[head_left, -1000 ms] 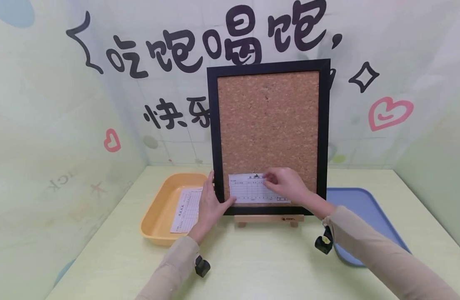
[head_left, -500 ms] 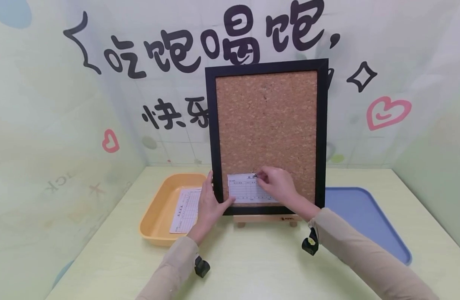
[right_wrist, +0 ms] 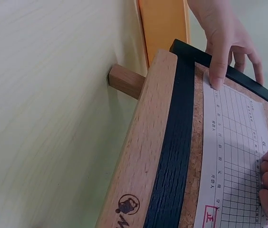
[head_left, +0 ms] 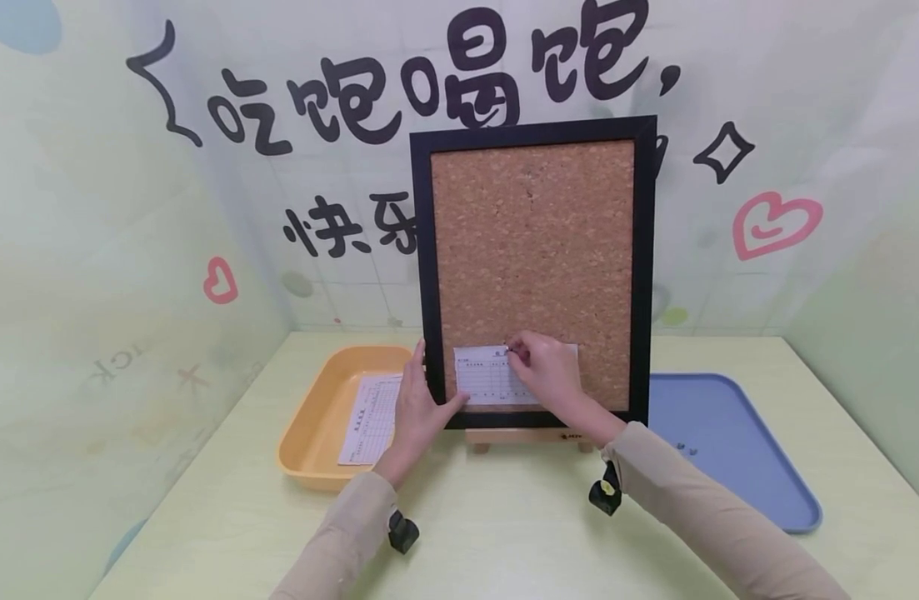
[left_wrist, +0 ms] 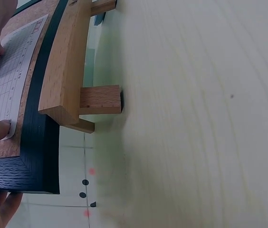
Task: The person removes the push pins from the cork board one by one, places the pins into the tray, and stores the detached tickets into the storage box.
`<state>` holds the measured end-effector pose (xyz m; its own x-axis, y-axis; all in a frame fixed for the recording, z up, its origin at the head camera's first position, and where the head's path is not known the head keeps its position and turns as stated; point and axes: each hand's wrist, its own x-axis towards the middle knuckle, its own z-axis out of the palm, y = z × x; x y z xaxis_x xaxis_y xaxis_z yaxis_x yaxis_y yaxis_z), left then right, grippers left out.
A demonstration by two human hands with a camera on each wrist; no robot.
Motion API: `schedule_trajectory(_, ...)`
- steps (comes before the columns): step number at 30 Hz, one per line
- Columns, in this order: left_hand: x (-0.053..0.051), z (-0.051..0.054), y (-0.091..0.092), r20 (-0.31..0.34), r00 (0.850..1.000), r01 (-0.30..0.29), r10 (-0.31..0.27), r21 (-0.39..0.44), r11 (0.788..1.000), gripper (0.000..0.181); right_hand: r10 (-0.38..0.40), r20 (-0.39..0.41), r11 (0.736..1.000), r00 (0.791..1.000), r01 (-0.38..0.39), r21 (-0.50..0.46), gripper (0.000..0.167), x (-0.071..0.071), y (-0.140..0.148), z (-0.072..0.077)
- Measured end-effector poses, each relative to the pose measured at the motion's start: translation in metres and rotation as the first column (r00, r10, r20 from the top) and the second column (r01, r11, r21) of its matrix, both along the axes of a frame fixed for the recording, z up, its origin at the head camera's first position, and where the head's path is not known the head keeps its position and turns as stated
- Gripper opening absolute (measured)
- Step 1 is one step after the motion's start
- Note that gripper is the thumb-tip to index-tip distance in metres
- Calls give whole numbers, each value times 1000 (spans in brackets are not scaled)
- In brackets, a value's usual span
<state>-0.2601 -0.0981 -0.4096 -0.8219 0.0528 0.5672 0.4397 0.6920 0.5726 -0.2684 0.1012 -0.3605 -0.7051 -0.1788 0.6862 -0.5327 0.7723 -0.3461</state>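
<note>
A black-framed corkboard [head_left: 534, 250] stands upright on a small wooden easel [head_left: 530, 436]. Low on the cork lies a white printed form [head_left: 477, 382], its long side level. My left hand [head_left: 422, 400] grips the board's left edge, the thumb [right_wrist: 218, 71] pressing on the form's lower corner and the other fingers behind the frame. At the form's top middle, my right hand [head_left: 552, 375] pinches a small dark pushpin [head_left: 508, 350] with thumb and index finger. Most of the pin is covered by those fingers, so how deep it sits I cannot tell.
To the left, an orange tray [head_left: 302, 450] holds more printed forms [head_left: 365, 429]. A blue tray [head_left: 744, 467] on the right bears small dark pieces [head_left: 687, 448]. Behind the board hangs a wall sheet with black lettering [head_left: 347, 100].
My right hand has moved left across the form, onto the pushpin that showed beside its fingertips. The left hand stays on the board. Small dark pieces in the blue tray have come into view.
</note>
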Motion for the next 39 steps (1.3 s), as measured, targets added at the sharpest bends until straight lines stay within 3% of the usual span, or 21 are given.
schedule_trajectory(15,0,2,0,22,1000,-2,2,-2,1000,101,-33,125,999,992,30,20,5,0,0,6)
schedule_trajectory(27,-2,0,-1,17,1000,4,-4,-7,1000,102,-23,127,999,992,20,25,4,0,1,7)
schedule_trajectory(39,-2,-1,0,-6,1000,-2,2,-30,1000,100,-22,178,992,984,-1,127,4,0,3,20)
